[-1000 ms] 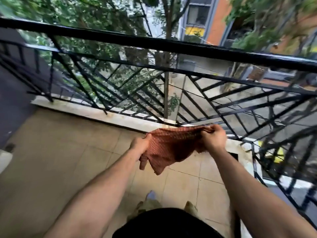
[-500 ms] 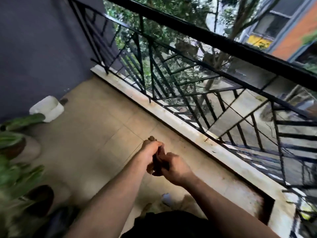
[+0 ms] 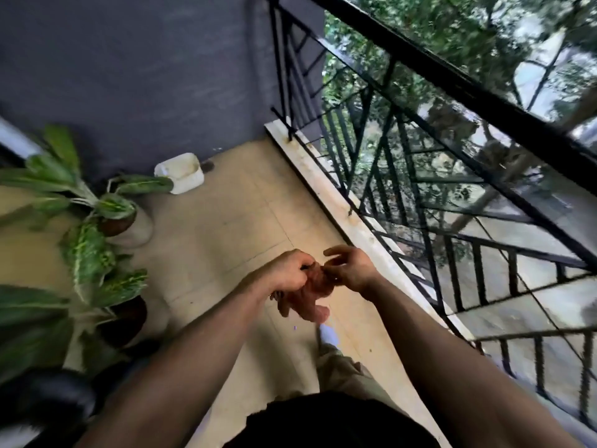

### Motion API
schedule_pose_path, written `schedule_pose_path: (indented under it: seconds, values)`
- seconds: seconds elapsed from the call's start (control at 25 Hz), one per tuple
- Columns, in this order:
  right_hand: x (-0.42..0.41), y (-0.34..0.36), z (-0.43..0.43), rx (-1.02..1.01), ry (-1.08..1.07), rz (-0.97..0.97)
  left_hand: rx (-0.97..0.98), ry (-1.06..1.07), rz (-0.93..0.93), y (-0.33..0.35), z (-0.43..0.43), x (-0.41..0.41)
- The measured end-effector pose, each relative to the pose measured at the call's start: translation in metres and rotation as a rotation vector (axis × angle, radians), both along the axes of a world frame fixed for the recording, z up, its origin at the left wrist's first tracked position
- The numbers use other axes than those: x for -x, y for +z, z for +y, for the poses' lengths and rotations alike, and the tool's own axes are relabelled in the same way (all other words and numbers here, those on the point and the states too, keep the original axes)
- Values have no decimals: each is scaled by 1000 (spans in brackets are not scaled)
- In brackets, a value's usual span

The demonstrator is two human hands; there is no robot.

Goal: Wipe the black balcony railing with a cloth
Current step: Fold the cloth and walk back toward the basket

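Observation:
The black balcony railing runs diagonally from the top middle to the right edge, its bars standing on a pale stone curb. A reddish-brown cloth hangs bunched in front of me, well inside the balcony and apart from the railing. My left hand grips the top of the bunched cloth. My right hand pinches the cloth's upper edge, with some fingers raised. Most of the cloth is hidden between the two hands.
Potted leafy plants stand along the left. A white plastic tub sits by the dark grey wall in the far corner. Beige floor tiles lie between the plants and the curb. My own foot shows below the cloth.
The view has swung left, bringing the wall corner and plants into sight. The cloth went from stretched wide between both hands to gathered into a bunch.

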State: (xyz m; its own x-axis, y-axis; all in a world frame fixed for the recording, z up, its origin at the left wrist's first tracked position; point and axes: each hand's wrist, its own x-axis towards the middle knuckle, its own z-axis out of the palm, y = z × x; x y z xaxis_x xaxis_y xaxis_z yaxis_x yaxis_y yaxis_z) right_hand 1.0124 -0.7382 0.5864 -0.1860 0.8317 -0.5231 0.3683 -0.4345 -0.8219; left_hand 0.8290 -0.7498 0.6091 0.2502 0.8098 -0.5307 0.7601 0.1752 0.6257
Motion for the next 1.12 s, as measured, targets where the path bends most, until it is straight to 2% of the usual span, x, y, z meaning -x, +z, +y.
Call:
schedule_pose_path:
  seconds: [0.08,0.24,0.36,0.48,0.52,0.56,0.64,0.68,0.76,0.92,1.04,1.12]
  values:
    - [7,6,32,33,184,-15,-75,68,68,9,23,14]
    - [10,28,89,29,333,-17,-186,71,263,10,53,44]
    - [15,46,136,-85,598,-328,-286,91,405,1,63,62]
    - [33,58,167,-268,1019,-810,-355,124,537,-4,72,73]
    - [38,59,174,-383,1036,-923,-365,136,568,-2,77,78]
    - [42,58,181,-502,948,-927,-370,167,587,0,83,84]
    - [47,53,193,-653,717,-758,-377,249,591,4,95,99]
    - [51,53,199,-662,646,-670,-392,295,574,7,103,107]
    - [60,52,211,-607,551,-581,-420,364,515,12,119,122]
    - [71,60,232,-560,454,-586,-409,355,443,14,141,139]
    - [80,58,245,-355,73,-279,-380,305,328,12,148,147]
    - [88,55,249,-279,-134,-175,-329,242,260,16,153,148]
